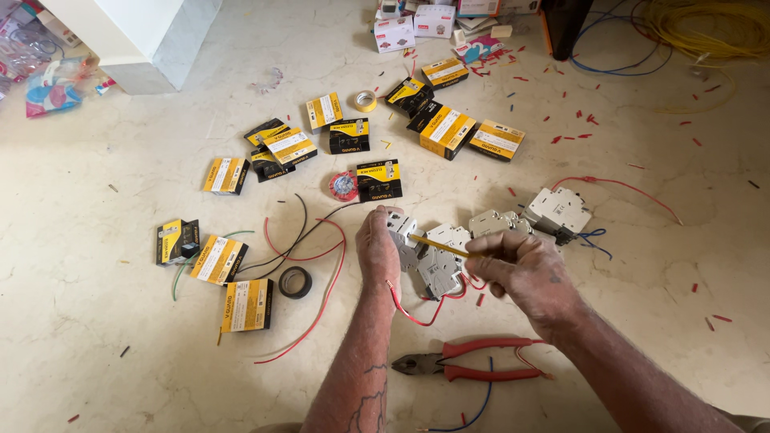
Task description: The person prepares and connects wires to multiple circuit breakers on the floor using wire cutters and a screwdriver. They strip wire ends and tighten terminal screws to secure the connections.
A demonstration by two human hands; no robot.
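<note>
Left hand (pixel 378 250) palm down, fingers curled at 12 o'clock, forearm running in from 6. Right hand (pixel 521 269) closed in a pinch grip, thumb and fingers pointing 10, forearm from 4 o'clock.

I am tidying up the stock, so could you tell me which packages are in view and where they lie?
Yellow-and-black small boxes: about a dozen flat rectangular cartons scattered on the floor, from upper centre to left.
White boxes with red marks: squarish, top centre.
Clear plastic packets: crumpled, top left corner.
</note>
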